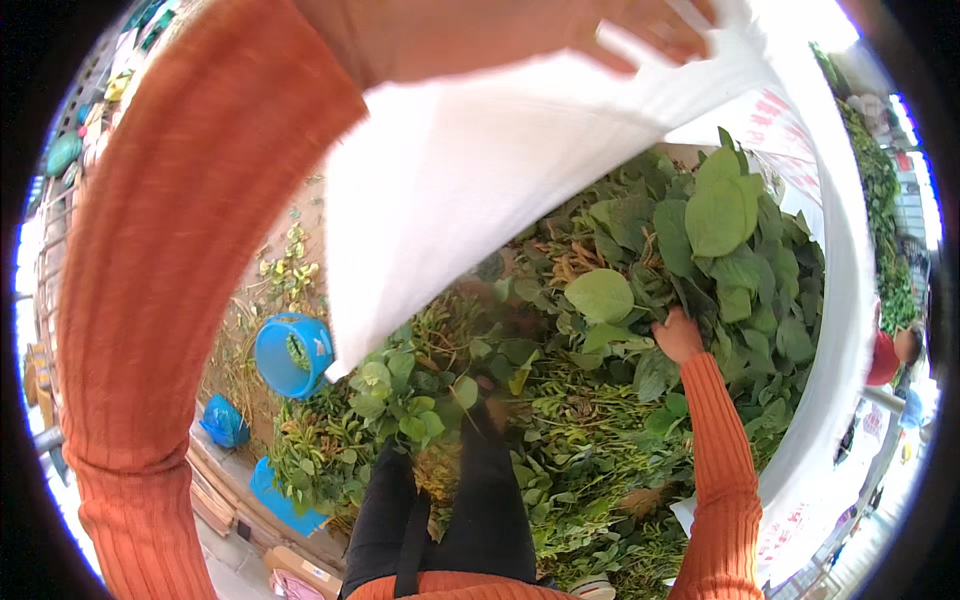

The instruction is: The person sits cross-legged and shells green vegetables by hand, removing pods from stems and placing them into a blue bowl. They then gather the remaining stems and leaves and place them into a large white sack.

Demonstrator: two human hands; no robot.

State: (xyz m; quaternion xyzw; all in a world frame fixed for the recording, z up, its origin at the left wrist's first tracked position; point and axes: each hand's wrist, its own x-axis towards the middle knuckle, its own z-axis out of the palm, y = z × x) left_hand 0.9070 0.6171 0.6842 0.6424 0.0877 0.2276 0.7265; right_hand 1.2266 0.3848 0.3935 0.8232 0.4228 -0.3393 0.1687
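My right hand (679,337) is closed around stems at the base of a large bunch of leafy green plants (720,217). Raised at the top of the view, my left hand (525,37) is blurred and partly cut off, its fingers spread in front of a white sheet (450,172). Whether it grips the sheet cannot be told. The sheet hangs in a slanting fold over a heap of cut plants with green pods (585,412), which spreads around my legs. Some pods and stems in the heap look yellowish or brown.
A blue plastic bucket (326,356) with some green pods inside stands left of the heap. Near it lie a blue plastic bag (224,421) and a flat blue item (281,499). White sheeting (832,322) with red print curves along the right. Beyond it is a person in red (885,358).
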